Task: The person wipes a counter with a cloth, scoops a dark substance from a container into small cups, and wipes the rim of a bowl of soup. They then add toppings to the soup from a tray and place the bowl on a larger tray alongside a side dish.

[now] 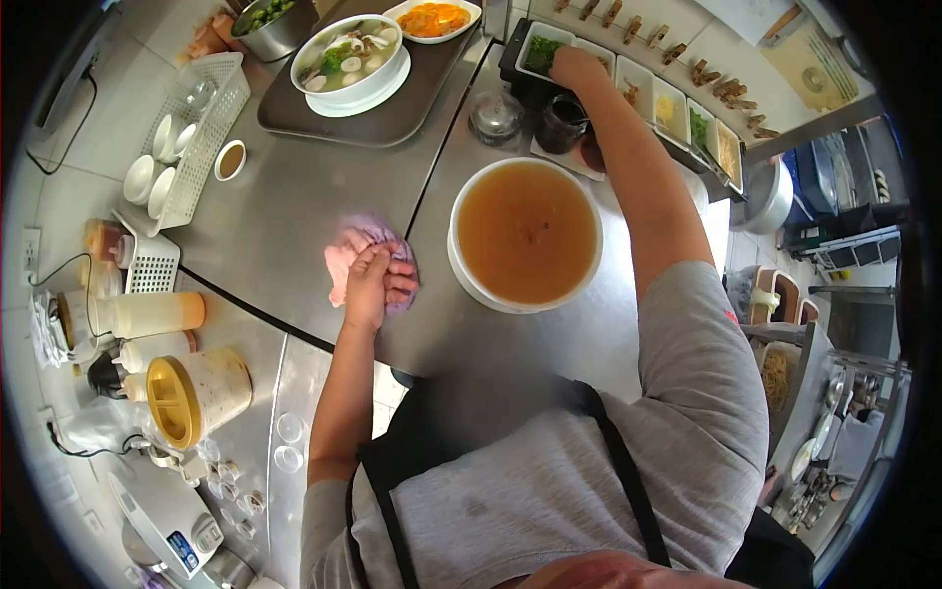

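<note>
My left hand [371, 283] rests on the steel counter, its fingers curled on a crumpled pink and purple cloth [345, 257]. At the far end of the counter my right hand [579, 69] reaches into the row of garnish containers, beside the chopped greens [541, 53]. Its fingers are bunched together, and what they hold, if anything, is hidden. Between my arms stands a large white bowl [457, 257] of brown broth [530, 231], with a few dark bits floating near the middle. A dark jar [561, 124] and a lidded glass jar [497, 118] stand behind the bowl.
A brown tray [392, 123] at the back holds a bowl of soup [345, 61] and an orange dish [433, 19]. Leftward are a white basket [208, 147] of small cups, a sauce cup [231, 160], a yellow-lidded tub [177, 402] and a scale [162, 520]. Clothespins line the wall.
</note>
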A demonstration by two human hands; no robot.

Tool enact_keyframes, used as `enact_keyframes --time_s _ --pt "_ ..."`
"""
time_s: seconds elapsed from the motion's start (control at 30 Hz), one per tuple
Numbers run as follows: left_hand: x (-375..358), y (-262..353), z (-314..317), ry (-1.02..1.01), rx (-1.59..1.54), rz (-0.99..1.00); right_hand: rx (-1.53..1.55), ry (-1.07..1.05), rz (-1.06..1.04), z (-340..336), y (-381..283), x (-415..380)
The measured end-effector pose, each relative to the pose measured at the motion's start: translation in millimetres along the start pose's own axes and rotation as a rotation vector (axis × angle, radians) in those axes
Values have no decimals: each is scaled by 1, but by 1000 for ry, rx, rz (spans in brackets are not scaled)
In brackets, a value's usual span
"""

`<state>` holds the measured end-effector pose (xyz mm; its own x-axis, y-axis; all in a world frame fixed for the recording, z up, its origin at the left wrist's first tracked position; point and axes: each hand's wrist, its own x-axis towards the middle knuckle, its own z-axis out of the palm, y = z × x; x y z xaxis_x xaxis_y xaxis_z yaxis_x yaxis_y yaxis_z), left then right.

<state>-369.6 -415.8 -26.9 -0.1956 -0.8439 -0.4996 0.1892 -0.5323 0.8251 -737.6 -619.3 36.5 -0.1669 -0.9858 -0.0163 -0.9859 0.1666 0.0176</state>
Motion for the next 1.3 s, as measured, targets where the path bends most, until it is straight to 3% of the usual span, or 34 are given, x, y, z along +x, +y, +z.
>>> enact_keyframes --time_s 0.07,0.17,0.27,0.37,0.57,0.67,0.73,0.8,0.87,1.07,1.17,1.27,1.3 --pt "1 0 -1 0 -6 2 -102 -53 -32 -7 -1 4" --pt "2 0 -1 -4 -12 0 -17 49 90 -35 -13 -8" --pt "0 1 -1 -16 -21 -3 -300 260 -56 -24 -4 1" --pt "1 2 -1 -23 -27 2 -308 288 -194 -12 7 3" --pt "1 0 -2 -14 -7 -3 -146 22 -191 -4 30 1" --pt "2 -1 -2 -25 1 3 27 120 -145 -5 49 -3" --pt "1 0 -3 -42 -8 4 -2 76 -240 -10 63 -5" --pt "1 1 -2 -40 -8 4 182 74 -219 -10 76 -7" --pt "1 2 -1 -37 2 4 574 110 -76 -7 84 -15" --pt "0 2 0 -29 27 7 765 28 -75 -62 67 -108" --pt "1 0 0 -13 49 18 732 -32 -319 -45 64 -151" --pt "0 1 1 -12 53 18 670 14 -400 -46 41 -177" --pt "-1 2 1 -10 57 15 663 92 -303 -48 36 -174"
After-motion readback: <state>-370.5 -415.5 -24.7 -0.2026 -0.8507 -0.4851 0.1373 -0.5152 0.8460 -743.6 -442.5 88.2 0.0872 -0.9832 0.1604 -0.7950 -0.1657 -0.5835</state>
